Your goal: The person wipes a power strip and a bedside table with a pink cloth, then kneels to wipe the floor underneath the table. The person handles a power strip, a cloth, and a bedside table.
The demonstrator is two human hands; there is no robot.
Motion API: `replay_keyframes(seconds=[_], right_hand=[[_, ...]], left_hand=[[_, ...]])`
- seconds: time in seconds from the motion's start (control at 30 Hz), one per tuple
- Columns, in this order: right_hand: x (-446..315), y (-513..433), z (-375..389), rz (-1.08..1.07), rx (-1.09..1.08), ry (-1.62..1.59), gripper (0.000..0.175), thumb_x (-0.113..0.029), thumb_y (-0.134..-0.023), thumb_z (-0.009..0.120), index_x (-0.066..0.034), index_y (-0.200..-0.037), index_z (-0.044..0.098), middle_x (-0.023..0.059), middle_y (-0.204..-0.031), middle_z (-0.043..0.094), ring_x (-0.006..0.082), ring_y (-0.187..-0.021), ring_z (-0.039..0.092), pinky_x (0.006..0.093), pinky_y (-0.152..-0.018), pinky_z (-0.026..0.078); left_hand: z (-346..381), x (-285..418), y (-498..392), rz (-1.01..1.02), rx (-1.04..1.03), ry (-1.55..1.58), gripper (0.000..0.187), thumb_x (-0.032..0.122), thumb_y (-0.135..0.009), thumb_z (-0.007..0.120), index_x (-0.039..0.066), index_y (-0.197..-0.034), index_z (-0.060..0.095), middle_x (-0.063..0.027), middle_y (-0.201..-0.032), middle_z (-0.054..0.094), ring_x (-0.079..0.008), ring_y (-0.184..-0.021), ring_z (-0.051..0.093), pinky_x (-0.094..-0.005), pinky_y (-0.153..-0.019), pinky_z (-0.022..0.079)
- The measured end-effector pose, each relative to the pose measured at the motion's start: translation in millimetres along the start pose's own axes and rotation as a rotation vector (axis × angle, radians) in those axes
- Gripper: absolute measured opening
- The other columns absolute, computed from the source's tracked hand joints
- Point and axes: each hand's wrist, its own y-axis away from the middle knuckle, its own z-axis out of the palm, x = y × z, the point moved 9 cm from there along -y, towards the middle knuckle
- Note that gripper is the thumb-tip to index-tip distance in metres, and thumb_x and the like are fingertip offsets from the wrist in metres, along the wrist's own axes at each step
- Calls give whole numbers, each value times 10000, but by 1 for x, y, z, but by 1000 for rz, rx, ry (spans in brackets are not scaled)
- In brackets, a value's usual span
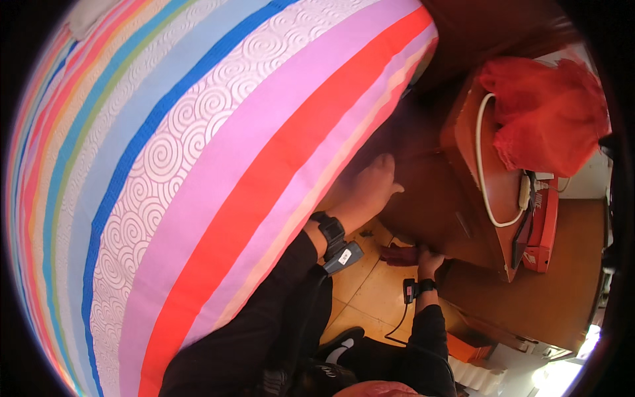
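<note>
My left hand [374, 188] reaches between the bed's edge and a dark brown wooden cabinet [421, 198]. Its thumb sticks out, and the other fingers are partly lost in shadow. Low by the cabinet's base, my right hand [429, 262] grips a dark red cloth-like item [398, 254] just above the floor. Some of that hand's fingers are hidden. Each wrist wears a black strap with a small device, the left one [342, 258] larger in view than the right one [410, 291].
A striped bedspread [268, 178] covers the bed on the left. On the cabinet top lie a red mesh bag [550, 119], a white cable [480, 164] and a red Nike shoebox [541, 238]. Below is a tiled floor [367, 278], with my black shoe [342, 345] on it.
</note>
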Motion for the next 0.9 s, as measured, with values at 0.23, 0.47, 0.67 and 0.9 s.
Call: replay_keyframes(seconds=[0.23,0.47,0.67,0.9], right_hand=[[-3,9,-9,76,158,-31,552,-92,-689,756,91,-1175,569,223,-1213,619,323,-1103,601,375,-953,453],[0,11,-9,188,95,221,573,-175,-715,732,108,-1181,557,265,-1212,608,389,-1116,594,406,-942,465],[-9,10,-8,39,166,-46,490,-92,-674,746,83,-1109,603,198,-1073,682,295,-997,653,344,-889,480],[-11,15,-9,102,153,-99,490,-116,-647,780,60,-1078,628,190,-1061,687,289,-991,658,344,-880,487]], left_hand=[[5,-6,1,9,24,19,633,270,-668,826,-9,-1109,467,-214,-1081,590,-418,-845,631,-453,-665,539],[6,-13,-4,-14,-6,8,636,297,-686,811,-11,-1121,465,-222,-1096,590,-430,-898,622,-466,-721,537],[2,-8,-3,-22,-25,54,695,281,-703,808,-57,-1193,449,-288,-1150,567,-451,-950,601,-480,-775,523],[1,-4,-3,-10,6,44,707,259,-692,817,-60,-1210,457,-277,-1154,568,-446,-960,599,-468,-781,525]])
